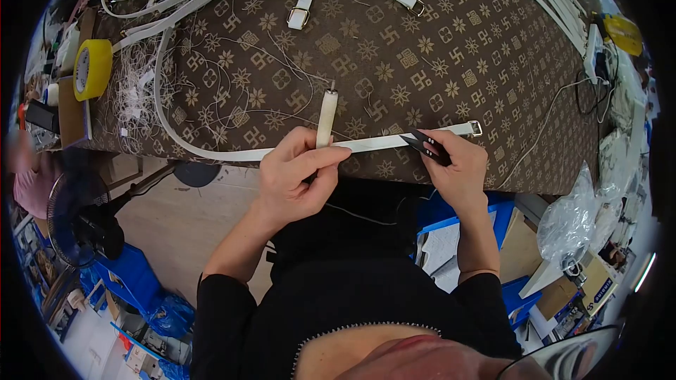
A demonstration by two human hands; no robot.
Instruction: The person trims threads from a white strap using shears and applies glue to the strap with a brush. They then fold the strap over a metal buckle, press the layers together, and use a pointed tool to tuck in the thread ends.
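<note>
My left hand (299, 172) is closed, with a pale-handled tool (327, 119) upright in its grip, a thin metal tip at its top end. The fingers of that hand also pinch a narrow white belt (377, 143). Black thread snips (426, 146) are in my right hand (461, 169), their blades lying against the belt; whether the blades part is hard to see. A small metal buckle (475, 128) ends the belt just past my right hand. Leftward, the belt curves up across the table.
The patterned brown tablecloth (422, 63) carries loose threads and a heap of white thread scraps (137, 88). Yellow tape (92, 69) stands at the left edge. More white straps (176, 0) and buckled pieces (299, 14) lie at the back. A fan (81, 218) stands lower left.
</note>
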